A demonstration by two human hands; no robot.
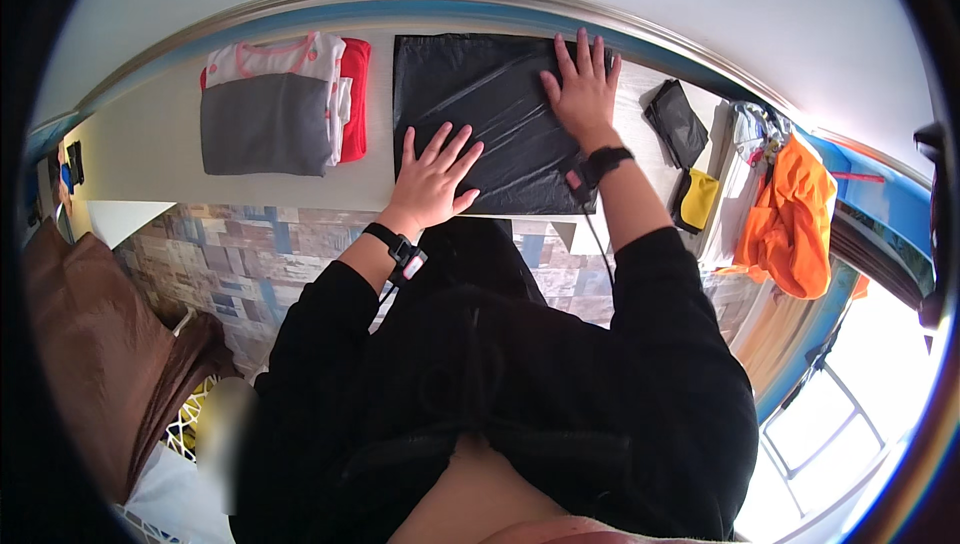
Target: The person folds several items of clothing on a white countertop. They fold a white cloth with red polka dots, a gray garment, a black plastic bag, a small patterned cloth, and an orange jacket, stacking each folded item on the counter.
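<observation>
A black plastic bag [480, 93] lies spread flat on the pale tabletop [135, 161] before me. My left hand [433, 176] rests on its near left part, fingers apart, with nothing held. Near the far right corner, my right hand [587, 90] presses flat on the same bag, its fingers also spread. Each wrist wears a black strap with a small device and a cable. To the left of the bag sits a stack of folded clothes [264, 127], with grey, strawberry-print white and red fabric showing.
Right of the bag lie a folded black plastic bundle [677, 122] and a yellow-and-black item [696, 199]. Orange fabric [791, 221] hangs over the table's right end. Brown fabric [97, 341] is at lower left, beside a white lattice basket [182, 424]. A wall runs behind the table.
</observation>
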